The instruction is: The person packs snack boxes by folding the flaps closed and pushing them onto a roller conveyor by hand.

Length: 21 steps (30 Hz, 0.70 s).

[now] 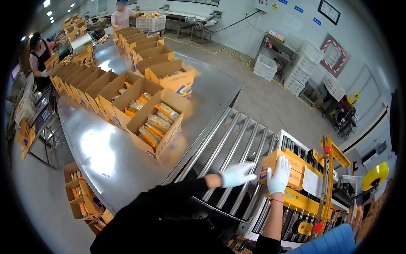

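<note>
My right hand [279,175], in a white glove, lies with its fingers straight on a closed cardboard carton [297,174]. The carton is at the mouth of a yellow-framed machine [302,200] with side rollers. My left hand [237,174], gloved too, is held above the metal roller conveyor [230,142], fingers stretched toward the carton. A small gap shows between its fingertips and the carton, and it holds nothing. On the steel table [203,89] to the left, an open carton [173,142] contains several wrapped food packs [158,122].
Rows of open cartons [86,82] extend along the table. Filled cartons [82,199] stand below its left edge. Two co-workers [40,59] are at the far side, one beside a white crate [151,22]. White crates [302,63] are stacked by the right wall. A yellow arm [338,154] rises over the machine.
</note>
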Each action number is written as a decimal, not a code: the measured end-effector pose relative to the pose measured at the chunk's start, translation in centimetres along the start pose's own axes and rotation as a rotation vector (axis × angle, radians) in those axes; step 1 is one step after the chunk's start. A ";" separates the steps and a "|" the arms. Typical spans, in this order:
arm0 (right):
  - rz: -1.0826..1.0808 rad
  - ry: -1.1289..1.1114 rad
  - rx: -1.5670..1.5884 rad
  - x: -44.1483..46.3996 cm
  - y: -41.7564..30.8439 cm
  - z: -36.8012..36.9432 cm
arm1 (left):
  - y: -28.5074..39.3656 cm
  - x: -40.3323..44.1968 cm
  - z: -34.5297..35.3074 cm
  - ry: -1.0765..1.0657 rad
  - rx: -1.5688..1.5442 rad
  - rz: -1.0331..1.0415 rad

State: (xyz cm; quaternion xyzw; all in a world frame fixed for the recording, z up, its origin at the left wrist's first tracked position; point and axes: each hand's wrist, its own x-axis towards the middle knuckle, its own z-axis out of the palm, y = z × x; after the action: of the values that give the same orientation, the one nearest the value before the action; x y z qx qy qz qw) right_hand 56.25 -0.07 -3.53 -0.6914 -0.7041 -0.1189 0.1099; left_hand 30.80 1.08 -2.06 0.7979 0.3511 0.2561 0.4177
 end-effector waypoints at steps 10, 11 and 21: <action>0.142 -0.568 1.296 -1.9 -9.0 2.3 | -5.4 -15.6 -14.4 0.658 0.848 -0.351; 0.161 -0.662 1.427 -2.5 -11.9 3.7 | -4.8 -16.3 -13.7 0.597 0.818 -0.224; -0.652 -0.200 0.712 -1.1 -16.6 -2.6 | -1.1 -13.2 -18.2 0.329 -0.202 -0.258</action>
State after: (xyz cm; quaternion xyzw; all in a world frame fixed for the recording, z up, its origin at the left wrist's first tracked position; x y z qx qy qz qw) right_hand 39.60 -2.19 -1.71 -0.3626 -0.8879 0.1678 0.2282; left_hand 9.42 0.22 4.96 0.6482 0.4861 0.3608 0.4619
